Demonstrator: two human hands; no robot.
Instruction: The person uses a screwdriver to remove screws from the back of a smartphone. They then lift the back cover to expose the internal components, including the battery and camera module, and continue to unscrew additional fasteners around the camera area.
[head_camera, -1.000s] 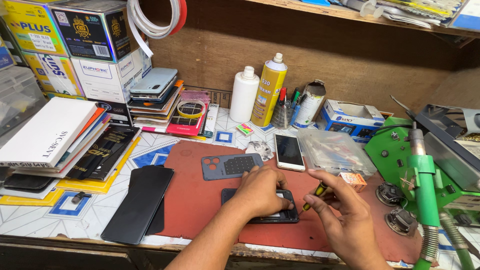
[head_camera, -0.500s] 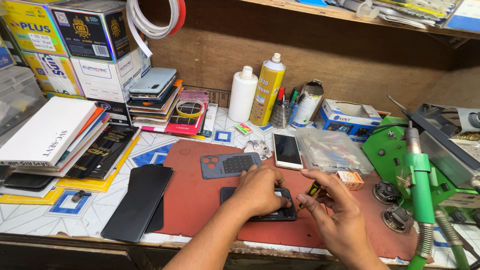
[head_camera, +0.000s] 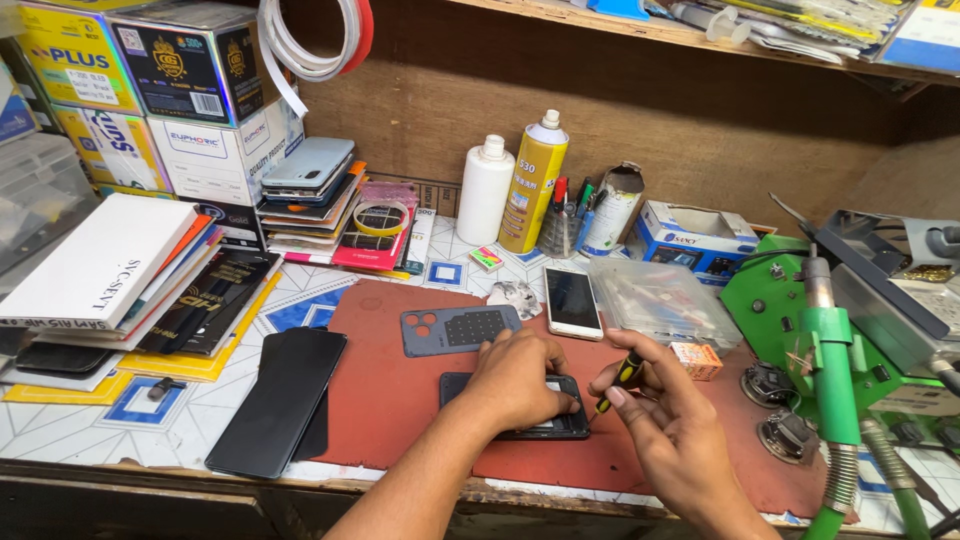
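- My left hand (head_camera: 515, 375) presses down flat on the opened phone (head_camera: 520, 410), fingers curled over its upper half, pinning it to the red work mat (head_camera: 400, 390).
- My right hand (head_camera: 665, 425) pinches a small screwdriver (head_camera: 618, 382) with a black and yellow handle between thumb and fingertips; its tip points at the phone's right edge, toward 8 o'clock from the handle.
- The phone lies face down, back removed, at the near middle of the mat, just below my left hand.
- At 11 o'clock from the phone, a grey back cover (head_camera: 458, 329) with camera holes rests on the mat, apart from my hand.
- At 1 o'clock, a white phone (head_camera: 573, 301) with a dark screen lies flat.
- At 9 o'clock, a black screen panel (head_camera: 280, 398) overlaps the mat's left edge.
- At 3 o'clock, beyond my right hand, stands a green hot-air nozzle holder (head_camera: 832, 380).
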